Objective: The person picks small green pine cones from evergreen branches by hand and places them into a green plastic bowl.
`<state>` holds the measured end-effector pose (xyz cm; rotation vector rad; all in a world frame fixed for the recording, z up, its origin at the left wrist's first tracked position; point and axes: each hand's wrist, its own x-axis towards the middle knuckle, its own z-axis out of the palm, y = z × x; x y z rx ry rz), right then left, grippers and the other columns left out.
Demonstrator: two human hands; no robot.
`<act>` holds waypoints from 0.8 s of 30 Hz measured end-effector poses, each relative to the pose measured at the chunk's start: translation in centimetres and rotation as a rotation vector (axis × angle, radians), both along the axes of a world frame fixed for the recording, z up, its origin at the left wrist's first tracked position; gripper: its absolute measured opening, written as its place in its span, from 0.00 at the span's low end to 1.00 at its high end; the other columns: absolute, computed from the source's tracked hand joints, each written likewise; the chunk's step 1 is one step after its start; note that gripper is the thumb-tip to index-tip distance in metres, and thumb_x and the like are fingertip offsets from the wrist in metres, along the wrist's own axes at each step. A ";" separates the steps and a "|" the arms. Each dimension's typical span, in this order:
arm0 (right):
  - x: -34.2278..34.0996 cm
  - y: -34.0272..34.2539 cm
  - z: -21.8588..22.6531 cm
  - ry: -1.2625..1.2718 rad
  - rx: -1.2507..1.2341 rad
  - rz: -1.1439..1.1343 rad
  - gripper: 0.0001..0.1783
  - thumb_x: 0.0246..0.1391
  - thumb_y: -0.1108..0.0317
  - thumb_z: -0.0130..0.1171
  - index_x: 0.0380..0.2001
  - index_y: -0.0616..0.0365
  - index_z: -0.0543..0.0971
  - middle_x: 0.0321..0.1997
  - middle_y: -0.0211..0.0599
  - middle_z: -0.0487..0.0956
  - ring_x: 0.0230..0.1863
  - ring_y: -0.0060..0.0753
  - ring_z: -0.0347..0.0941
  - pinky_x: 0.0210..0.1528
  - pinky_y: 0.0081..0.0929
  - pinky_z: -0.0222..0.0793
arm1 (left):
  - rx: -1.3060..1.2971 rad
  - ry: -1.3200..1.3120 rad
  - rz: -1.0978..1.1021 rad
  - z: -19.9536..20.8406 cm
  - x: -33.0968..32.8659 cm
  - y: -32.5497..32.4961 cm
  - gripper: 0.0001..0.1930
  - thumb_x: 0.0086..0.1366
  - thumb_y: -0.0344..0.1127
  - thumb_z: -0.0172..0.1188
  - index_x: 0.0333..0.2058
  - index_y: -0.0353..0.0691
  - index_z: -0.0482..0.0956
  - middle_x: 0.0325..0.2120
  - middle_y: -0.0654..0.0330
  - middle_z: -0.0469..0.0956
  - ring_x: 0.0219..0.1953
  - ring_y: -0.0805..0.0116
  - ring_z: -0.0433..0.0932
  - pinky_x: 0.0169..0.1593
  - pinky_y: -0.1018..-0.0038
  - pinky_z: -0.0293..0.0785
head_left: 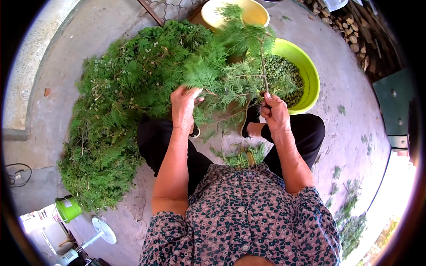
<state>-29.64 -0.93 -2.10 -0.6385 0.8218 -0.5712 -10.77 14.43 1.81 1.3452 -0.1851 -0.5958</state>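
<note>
My right hand (276,111) is closed around the woody stem of an evergreen branch (264,66), which stands up from my fingers in front of the lime-green tub (313,80). Many small round green cones fill part of that tub (286,71). My left hand (183,108) is closed, its fingers pinching a feathery side twig (208,92) at the left of the branch. Blurred green fronds (199,71) lie just beyond those fingertips. A large heap of cut evergreen branches (120,88) spreads over the floor to my left.
A pale yellow basin (253,13) stands beyond the branch. Stacked firewood (353,35) is at far right, near a dark green metal panel (392,99). Lower left are a small green bucket (68,209) and a white round-based stand (104,230). Loose sprigs (239,157) lie between my feet.
</note>
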 end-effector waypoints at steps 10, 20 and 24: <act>0.5 1.3 1.0 -0.015 0.046 -0.071 0.09 0.52 0.72 0.52 0.20 0.56 0.67 0.18 0.31 0.66 0.11 0.15 0.52 0.11 0.13 0.46 | 0.192 -0.246 0.224 -2.4 0.2 -1.1 0.09 0.46 0.26 0.59 0.13 0.31 0.69 0.13 0.64 0.69 0.12 0.79 0.65 0.18 0.82 0.64; 1.0 3.4 3.1 0.104 -0.004 -0.053 0.10 0.51 0.69 0.53 0.18 0.54 0.68 0.16 0.26 0.67 0.10 0.13 0.50 0.10 0.12 0.42 | -0.006 -0.103 0.432 -3.8 1.2 -1.4 0.10 0.45 0.29 0.60 0.15 0.29 0.70 0.20 0.64 0.68 0.22 0.75 0.64 0.27 0.77 0.61; 1.0 3.9 3.1 0.095 -0.030 -0.036 0.11 0.51 0.69 0.53 0.17 0.54 0.67 0.16 0.26 0.67 0.09 0.12 0.50 0.10 0.12 0.42 | 0.163 -0.564 0.464 -4.7 1.7 -0.8 0.11 0.48 0.31 0.59 0.14 0.32 0.70 0.20 0.63 0.69 0.20 0.74 0.65 0.28 0.75 0.62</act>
